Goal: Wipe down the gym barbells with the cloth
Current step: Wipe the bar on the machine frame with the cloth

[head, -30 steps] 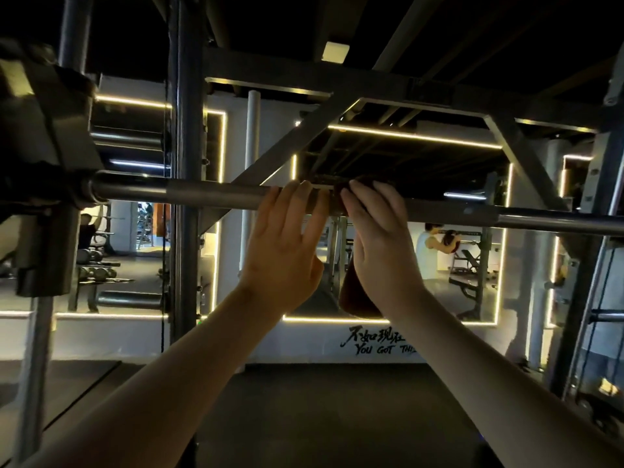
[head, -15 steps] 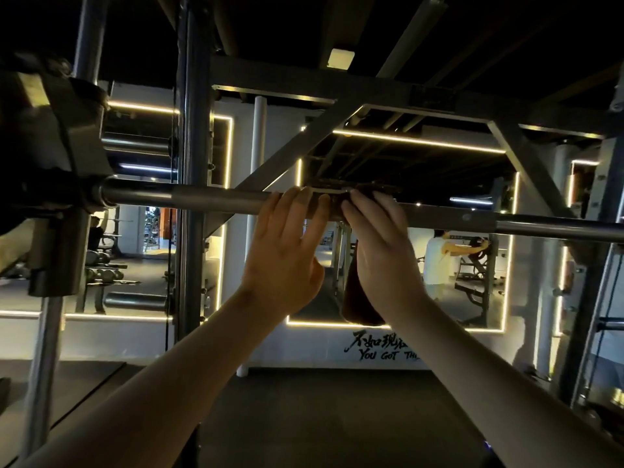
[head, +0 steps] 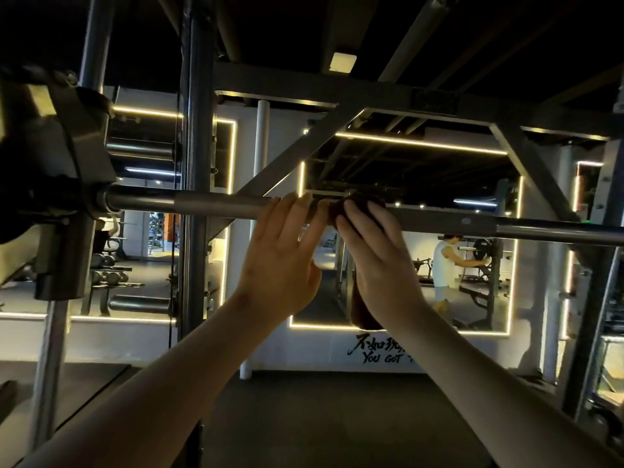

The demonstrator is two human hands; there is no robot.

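Head view, listed left to right. Item: dark metal rack carriage and sleeve collar (head: pixel 50 184) at far left, carrying the bar's end. Item: long grey steel barbell shaft (head: pixel 209 203), racked at about head height; its long axis runs across the frame from left to right, dipping slightly toward the right, one end seated in the left collar, the other passing out of frame at right. Item: left hand (head: pixel 280 261), fingers extended and close together, tips laid on the shaft just left of centre; grip open-palmed, not wrapped round the bar. Item: dark brown cloth (head: pixel 363 312), draped over the shaft at centre, loose end hanging down behind the wrist. Item: right hand (head: pixel 374 251), just beside the left, fingers flat and pressing the cloth onto the bar; whether the thumb closes beneath cannot be told. Progress, as judged: wiping is under way at mid-shaft; no visible mark separates cleaned from uncleaned steel, so both outer lengths appear left to do, as do any other barbells. Background: mirrored wall with lit strips, distant person (head: pixel 442 265).
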